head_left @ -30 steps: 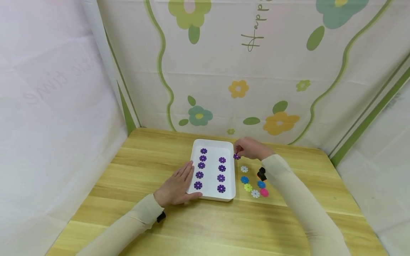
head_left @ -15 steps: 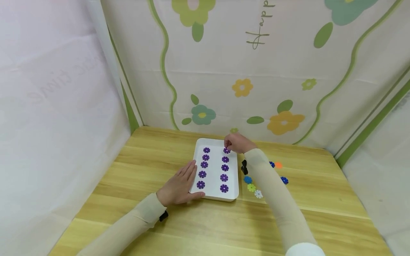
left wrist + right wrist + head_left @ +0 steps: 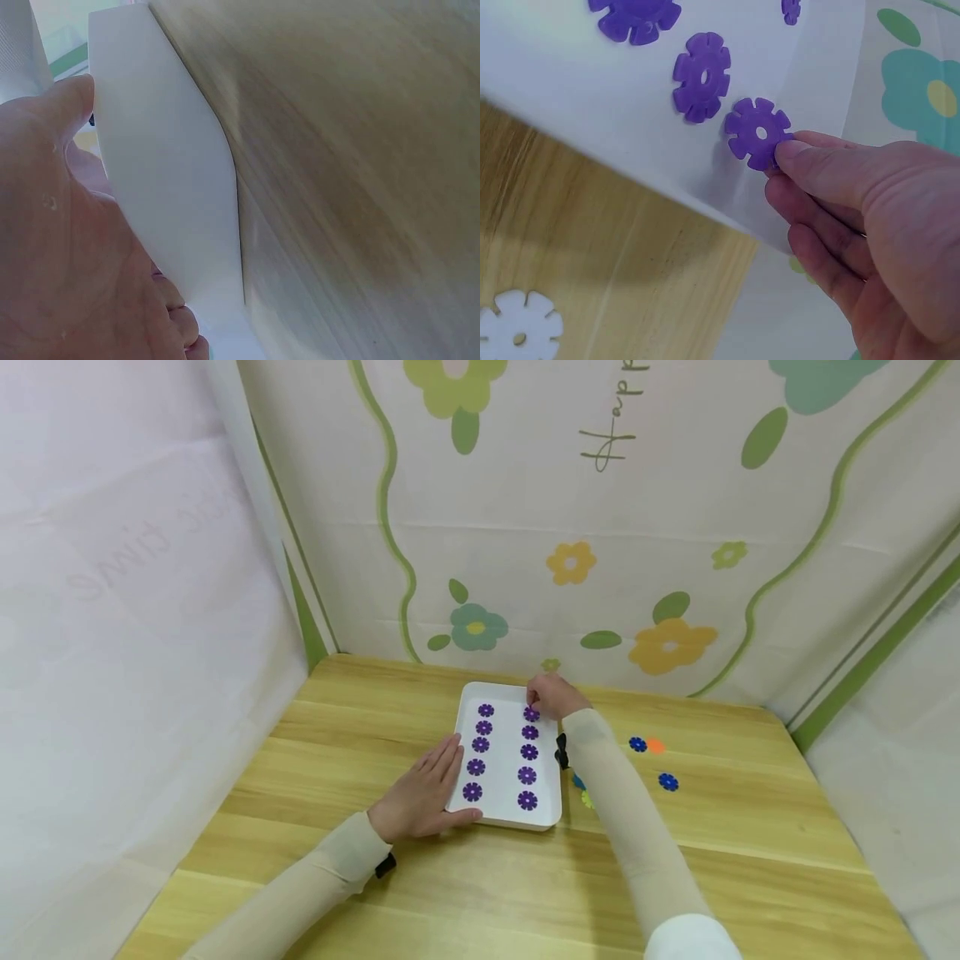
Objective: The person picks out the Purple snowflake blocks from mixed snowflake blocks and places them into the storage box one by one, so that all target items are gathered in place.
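Note:
A white tray (image 3: pixel 501 777) lies on the wooden table with two columns of purple snowflake discs inside. My right hand (image 3: pixel 557 696) is at the tray's far right corner and pinches a purple snowflake disc (image 3: pixel 759 133) between thumb and fingers, at the top of the right column. Whether that disc touches the tray floor I cannot tell. Just below it lies another purple disc (image 3: pixel 703 77). My left hand (image 3: pixel 422 793) rests with straight fingers along the tray's left edge, thumb at the near edge; the left wrist view shows the thumb on the tray's rim (image 3: pixel 157 135).
Right of the tray lie a dark blue disc (image 3: pixel 637 744), an orange disc (image 3: pixel 656 746) and another dark blue disc (image 3: pixel 668 782). A yellow-green disc (image 3: pixel 588 799) is partly hidden by the right sleeve. A white disc (image 3: pixel 519 328) lies beside the tray. A patterned cloth hangs behind.
The right hand has carried the purple disc leftward from beside the tray to the top of the right column. The left hand has stayed on the tray. The head view has shifted slightly.

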`<state>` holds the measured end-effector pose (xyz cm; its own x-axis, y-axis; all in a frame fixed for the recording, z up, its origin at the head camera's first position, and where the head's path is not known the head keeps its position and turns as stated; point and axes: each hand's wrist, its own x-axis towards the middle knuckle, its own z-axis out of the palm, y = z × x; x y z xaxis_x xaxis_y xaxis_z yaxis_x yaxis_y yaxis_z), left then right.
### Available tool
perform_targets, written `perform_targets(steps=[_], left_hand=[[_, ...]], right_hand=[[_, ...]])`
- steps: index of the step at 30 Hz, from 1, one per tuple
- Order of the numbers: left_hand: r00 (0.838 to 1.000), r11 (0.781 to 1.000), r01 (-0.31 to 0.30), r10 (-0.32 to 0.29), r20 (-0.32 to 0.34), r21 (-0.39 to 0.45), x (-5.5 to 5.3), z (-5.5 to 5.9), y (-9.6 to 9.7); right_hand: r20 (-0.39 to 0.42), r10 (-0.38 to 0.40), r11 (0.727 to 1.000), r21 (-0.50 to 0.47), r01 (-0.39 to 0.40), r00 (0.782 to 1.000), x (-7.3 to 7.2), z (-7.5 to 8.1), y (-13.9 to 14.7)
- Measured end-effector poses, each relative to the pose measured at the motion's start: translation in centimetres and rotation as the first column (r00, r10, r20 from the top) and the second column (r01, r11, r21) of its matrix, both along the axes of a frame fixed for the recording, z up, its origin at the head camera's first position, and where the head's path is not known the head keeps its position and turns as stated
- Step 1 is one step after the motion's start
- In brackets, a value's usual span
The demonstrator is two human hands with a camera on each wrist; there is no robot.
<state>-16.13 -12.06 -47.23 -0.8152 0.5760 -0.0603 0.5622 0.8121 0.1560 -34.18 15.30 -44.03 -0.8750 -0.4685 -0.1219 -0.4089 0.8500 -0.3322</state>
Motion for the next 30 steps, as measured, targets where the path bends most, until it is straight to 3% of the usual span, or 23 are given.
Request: perform_targets(steps=[9,13,17,20,23,30], left_hand=[[1.0,1.0,0.012,-0.012,0.003,-0.003,0.1,0.1,0.2],[1.0,1.0,0.017,-0.017,0.006,0.024,0.1,0.0,0.2],[1.0,1.0,0.016,-0.016,0.014,0.014,-0.1,0.1,0.2],[1.0,1.0,0.015,-0.015,0.01,-0.005,-0.3,0.2,0.1],[1.0,1.0,0.01,-0.01,0.021,0.001,-0.3,0.4,-0.1],[0.988,0.998,-0.037,0.03,0.151,0.044,-0.5,0.2,-0.8]], right_hand=[[0.008,-0.064,0.998,-0.019,0.064,0.998,0.0,-1.0,0.5],[0.011,-0.043,0.998,-0.044,0.044,0.999,-0.1,-1.1,1.0],[-0.017,0.004,0.998,-0.057,-0.005,1.0,0.3,0.0,1.9],[-0.078,0.027,0.997,-0.069,-0.032,0.997,0.9,1.6,2.7],[-0.088,0.027,0.995,-0.093,-0.035,0.996,1.6,2.9,3.6],[-0.047,-0.003,0.999,-0.052,0.001,0.999,5.5,4.0,6.8]])
